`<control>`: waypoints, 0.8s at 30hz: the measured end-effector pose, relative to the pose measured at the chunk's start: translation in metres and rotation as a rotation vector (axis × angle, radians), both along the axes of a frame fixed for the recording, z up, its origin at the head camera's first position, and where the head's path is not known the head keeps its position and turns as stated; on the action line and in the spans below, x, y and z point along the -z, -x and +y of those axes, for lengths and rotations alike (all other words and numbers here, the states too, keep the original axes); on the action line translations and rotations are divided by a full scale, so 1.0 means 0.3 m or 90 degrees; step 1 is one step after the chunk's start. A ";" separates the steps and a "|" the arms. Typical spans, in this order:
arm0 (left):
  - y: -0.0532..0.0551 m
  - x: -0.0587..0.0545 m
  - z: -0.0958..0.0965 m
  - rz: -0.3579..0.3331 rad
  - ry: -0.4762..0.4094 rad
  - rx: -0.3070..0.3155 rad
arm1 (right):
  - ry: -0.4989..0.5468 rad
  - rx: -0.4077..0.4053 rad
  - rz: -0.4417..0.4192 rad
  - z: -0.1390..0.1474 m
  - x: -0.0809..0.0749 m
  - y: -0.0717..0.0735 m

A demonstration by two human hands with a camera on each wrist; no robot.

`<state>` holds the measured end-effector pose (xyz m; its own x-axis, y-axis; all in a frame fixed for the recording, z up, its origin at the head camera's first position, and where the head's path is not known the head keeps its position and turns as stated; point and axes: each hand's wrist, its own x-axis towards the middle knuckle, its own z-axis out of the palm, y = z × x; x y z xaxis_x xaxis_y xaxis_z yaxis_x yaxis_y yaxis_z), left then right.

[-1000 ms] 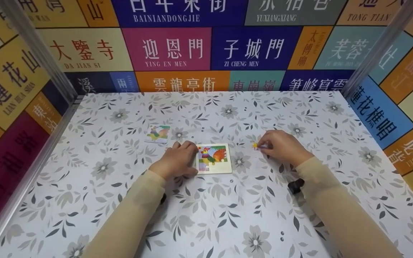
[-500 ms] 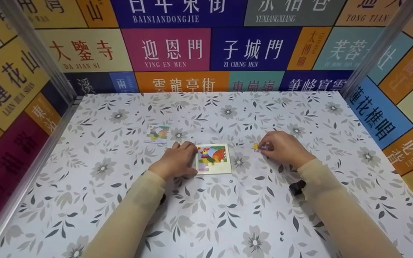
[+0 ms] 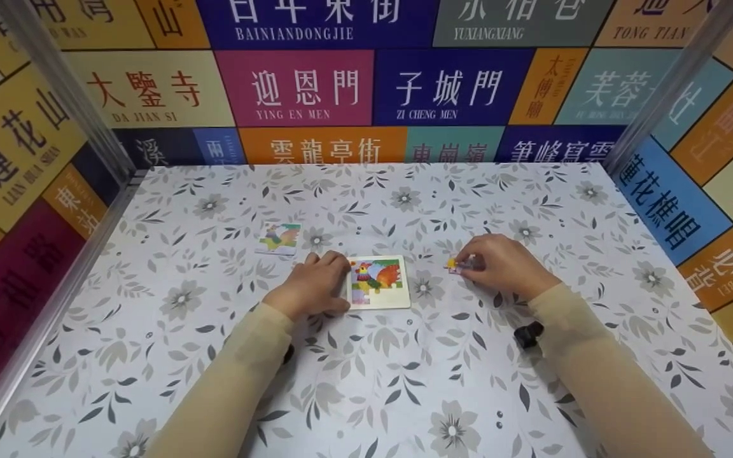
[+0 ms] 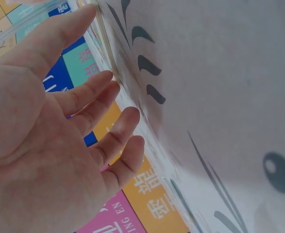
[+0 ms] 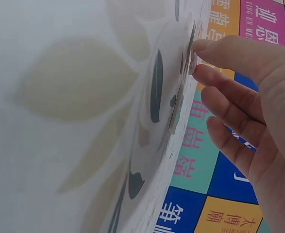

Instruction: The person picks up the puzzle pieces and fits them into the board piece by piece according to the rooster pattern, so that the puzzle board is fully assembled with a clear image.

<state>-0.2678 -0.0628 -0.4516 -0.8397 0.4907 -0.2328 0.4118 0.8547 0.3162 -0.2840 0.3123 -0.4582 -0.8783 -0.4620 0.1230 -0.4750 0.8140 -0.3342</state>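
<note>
A rooster jigsaw puzzle in a pale frame (image 3: pixel 393 298) lies on the table, its lower right part showing bare cream backing. My left hand (image 3: pixel 309 285) rests at the frame's left edge, fingers spread with thumb and fingertips touching it; the left wrist view shows the palm (image 4: pixel 40 155) and loosely extended fingers. To the right of the frame, my right hand (image 3: pixel 503 264) pinches a small yellow and lilac puzzle piece (image 3: pixel 452 264) between thumb and index finger. In the right wrist view the piece (image 5: pixel 192 63) is edge-on just above the table, partly hidden by the fingers.
A small card (image 3: pixel 279 238) with the same rooster picture lies behind the left hand. White floral cloth (image 3: pixel 366 381) covers the table. Colourful panels with Chinese lettering (image 3: pixel 309 89) stand at the back and both sides, with clear posts at the corners.
My right hand has shifted slightly left and nearer, bringing the puzzle piece a little closer to the frame. The left hand and the frame stay where they were.
</note>
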 end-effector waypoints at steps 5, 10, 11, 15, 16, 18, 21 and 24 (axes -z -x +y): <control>-0.002 0.000 0.000 -0.004 0.001 -0.003 | 0.003 -0.011 -0.002 -0.002 0.002 -0.001; -0.003 0.001 -0.003 -0.005 -0.007 -0.003 | 0.003 -0.028 0.000 -0.009 0.002 -0.003; -0.003 0.001 -0.003 -0.005 -0.008 -0.003 | 0.003 -0.031 0.001 -0.009 0.002 -0.003; -0.007 0.000 -0.005 0.002 -0.019 -0.001 | 0.005 -0.039 -0.007 -0.008 0.002 -0.003; -0.009 -0.001 -0.005 0.003 -0.022 -0.001 | 0.004 -0.040 -0.009 -0.008 0.003 -0.002; -0.012 -0.004 -0.004 0.004 -0.027 -0.003 | 0.003 -0.040 -0.016 -0.008 0.002 -0.004; -0.013 -0.005 -0.001 0.003 -0.026 -0.008 | 0.002 -0.036 -0.023 -0.009 0.001 -0.006; -0.011 -0.003 0.000 0.000 -0.023 -0.012 | 0.004 -0.036 -0.028 -0.009 0.000 -0.007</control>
<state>-0.2646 -0.0627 -0.4507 -0.8490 0.4824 -0.2158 0.3951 0.8506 0.3469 -0.2819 0.3097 -0.4582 -0.8555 -0.5104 0.0874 -0.5048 0.7842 -0.3610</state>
